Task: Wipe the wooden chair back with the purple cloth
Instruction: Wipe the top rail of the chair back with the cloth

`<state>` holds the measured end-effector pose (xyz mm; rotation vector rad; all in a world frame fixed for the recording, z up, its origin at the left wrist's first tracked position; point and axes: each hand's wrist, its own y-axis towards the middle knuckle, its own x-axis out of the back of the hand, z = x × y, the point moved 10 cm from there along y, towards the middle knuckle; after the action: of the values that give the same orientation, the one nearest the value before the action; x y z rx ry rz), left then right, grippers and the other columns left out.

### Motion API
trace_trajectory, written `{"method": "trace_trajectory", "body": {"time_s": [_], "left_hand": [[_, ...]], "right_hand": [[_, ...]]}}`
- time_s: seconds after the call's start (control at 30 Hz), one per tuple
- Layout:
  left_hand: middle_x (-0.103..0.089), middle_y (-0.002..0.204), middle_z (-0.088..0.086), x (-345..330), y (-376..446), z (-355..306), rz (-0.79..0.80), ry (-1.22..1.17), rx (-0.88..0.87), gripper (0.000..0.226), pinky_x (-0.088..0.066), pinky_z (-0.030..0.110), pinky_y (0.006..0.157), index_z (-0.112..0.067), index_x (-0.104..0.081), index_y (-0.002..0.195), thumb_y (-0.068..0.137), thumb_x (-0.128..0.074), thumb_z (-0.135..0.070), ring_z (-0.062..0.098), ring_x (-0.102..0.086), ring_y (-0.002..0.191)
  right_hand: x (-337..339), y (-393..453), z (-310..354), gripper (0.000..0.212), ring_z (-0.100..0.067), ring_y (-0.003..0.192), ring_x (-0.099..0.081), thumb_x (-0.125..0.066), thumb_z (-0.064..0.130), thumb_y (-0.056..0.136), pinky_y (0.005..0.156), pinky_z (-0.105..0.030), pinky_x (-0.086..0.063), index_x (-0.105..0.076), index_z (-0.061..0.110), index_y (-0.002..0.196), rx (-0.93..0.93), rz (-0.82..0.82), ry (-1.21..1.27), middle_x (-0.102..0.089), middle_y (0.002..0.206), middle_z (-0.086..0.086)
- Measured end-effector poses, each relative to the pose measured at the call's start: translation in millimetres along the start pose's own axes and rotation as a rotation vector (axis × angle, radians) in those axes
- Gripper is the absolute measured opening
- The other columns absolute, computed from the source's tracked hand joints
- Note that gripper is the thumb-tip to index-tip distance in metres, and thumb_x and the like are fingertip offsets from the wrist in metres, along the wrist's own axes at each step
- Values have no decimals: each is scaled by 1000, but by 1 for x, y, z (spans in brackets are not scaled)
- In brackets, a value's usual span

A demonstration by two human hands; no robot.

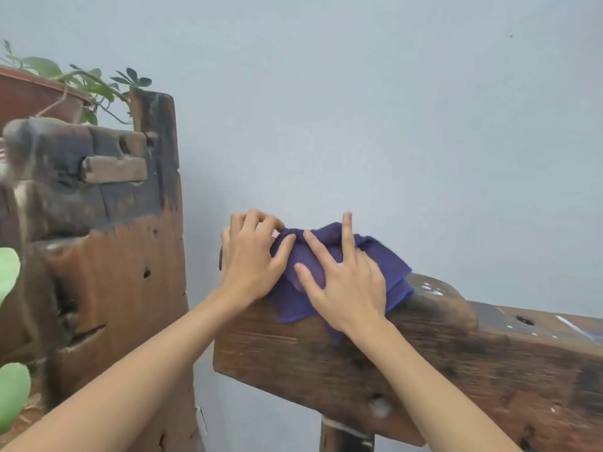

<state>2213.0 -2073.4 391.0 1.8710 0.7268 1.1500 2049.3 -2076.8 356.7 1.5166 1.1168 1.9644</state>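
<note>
Cloth (342,272) lying under right hand (352,288), flat-fingered grip pressing it onto chair back (424,363); left hand (251,259) curling over cloth's left edge.

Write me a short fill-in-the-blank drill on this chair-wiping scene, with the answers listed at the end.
1. The cloth draped over the wooden chair back is ____ in colour.
2. The right hand lies on the cloth with its fingers ____.
3. The left hand grips the chair back at its ____ end.
4. Behind the chair back is a plain pale ____.

Missing words: purple; spread; left; wall
</note>
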Motion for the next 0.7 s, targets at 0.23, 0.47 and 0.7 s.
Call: {"method": "trace_trajectory", "body": {"time_s": [0.23, 0.47, 0.7], "left_hand": [[-65, 128, 15, -43, 3, 120, 348, -461, 405, 57, -39, 44, 109, -6, -64, 124, 106, -18, -36, 31, -56, 122], [-77, 79, -6, -111, -50, 132, 502, -1268, 942, 42, -57, 17, 63, -19, -67, 91, 110, -30, -27, 13, -73, 83], [-80, 80, 6, -123, -46, 143, 364, -1314, 951, 79, -57, 26, 55, -28, -83, 69, 97, -22, -70, 19, -76, 75]], "right_hand": [[-60, 63, 70, 82, -33, 126, -59, -12, 87, 83, 83, -45, -35, -43, 48, 148, -70, 405, 56, -63, 140, -1], [-33, -1, 114, 60, -22, 144, -46, -47, 60, 95, 114, -40, -36, -40, 46, 153, 284, -76, 77, -45, 160, 1], [-58, -109, 11, 72, -21, 98, -69, -52, 47, 96, 78, -31, -50, -18, 45, 160, 145, -118, -51, -66, 133, 2]]}}
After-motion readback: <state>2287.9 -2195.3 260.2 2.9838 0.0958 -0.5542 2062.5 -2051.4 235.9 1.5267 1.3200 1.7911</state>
